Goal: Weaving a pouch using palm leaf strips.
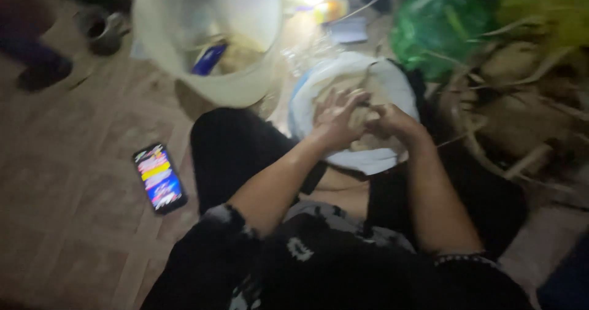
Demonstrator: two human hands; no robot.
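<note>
Person seated on the floor (67,224), legs out, both hands down in a white basin (392,80) set between the knees, slightly right of centre.

Left hand (336,117): fingers spread and curled down, pressing onto a pale tan lump (362,139) in the basin. Looks like dough, but the frame is blurred and I can't confirm. Fingers half open, resting on the lump rather than wrapped around it.

Right hand (392,121): fingers bent inward, close to a loose fist, bearing on the same lump just beside the left hand. Whether it actually has a pinch of the stuff or only pushes, cannot tell.

My read on the step: working or kneading the mass, both hands mid-press. Next move would call for a fold or turn of the lump, with weight kept inside the basin rim so it doesn't tip.

Around:
- phone (159,177) with lit screen lying flat on the floor, near left, well apart from the basin
- big translucent white bucket (205,37) far left of the basin, something blue inside
- metal cup (101,31) at far left
- green plastic bag (438,28) far right
- pile of dry brown husks or roots (521,101) right of the basin, close to it

Lighting poor, edges smeared.
</note>
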